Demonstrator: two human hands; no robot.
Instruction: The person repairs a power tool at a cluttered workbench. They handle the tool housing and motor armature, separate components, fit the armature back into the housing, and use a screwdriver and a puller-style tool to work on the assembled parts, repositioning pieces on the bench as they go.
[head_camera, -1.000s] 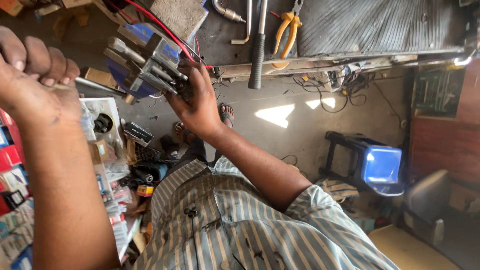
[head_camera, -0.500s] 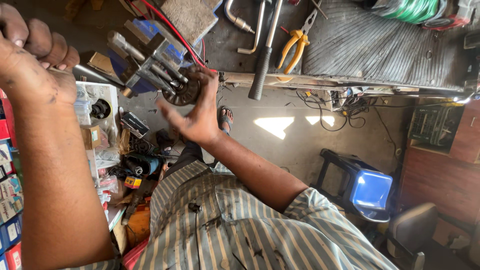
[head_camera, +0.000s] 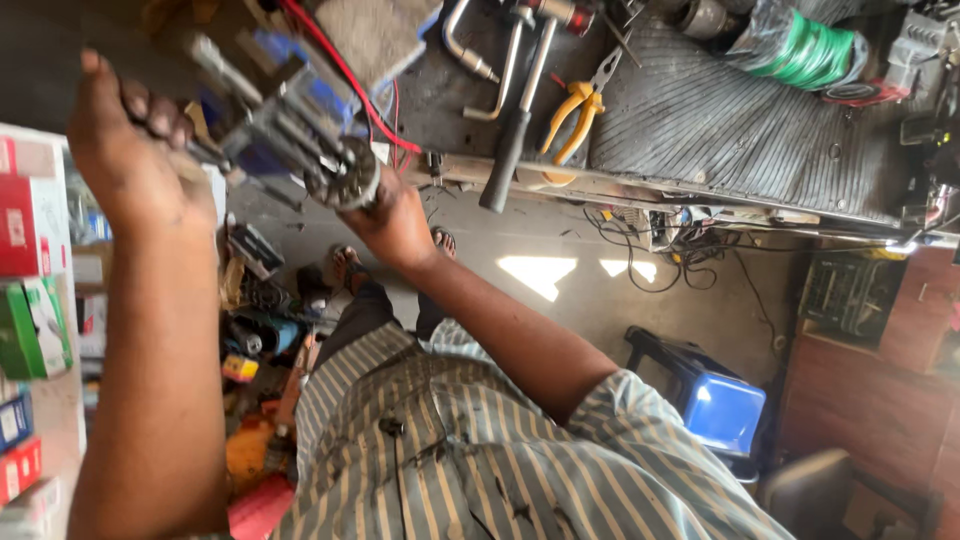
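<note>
I see a metal part (head_camera: 300, 135) up near the top left of my view. It has a round, dark end with a ring of small holes, and thin grey rods run back from that end. It is blurry, so I cannot tell more about it. It is held in the air, in front of the edge of the workbench (head_camera: 720, 130).

My right hand (head_camera: 395, 225) is under the round end and touches it, with the fingers curled up around it. My left hand (head_camera: 125, 150) is closed in a fist around a thin metal rod (head_camera: 205, 150) that sticks out toward the part. I cannot tell if that rod is joined to the part.

A red wire (head_camera: 340, 70) runs down across the bench just behind the part. A hammer with a black handle (head_camera: 515, 125) lies on the bench, and its handle hangs over the edge. Pliers with yellow grips (head_camera: 575, 110) lie just beside it. A roll of green wire (head_camera: 815, 50) sits far off at the top right.

Below me I see my striped shirt (head_camera: 480, 450). A blue stool (head_camera: 715, 400) stands on the floor to the right. Coloured boxes (head_camera: 30, 300) are stacked at the left.
</note>
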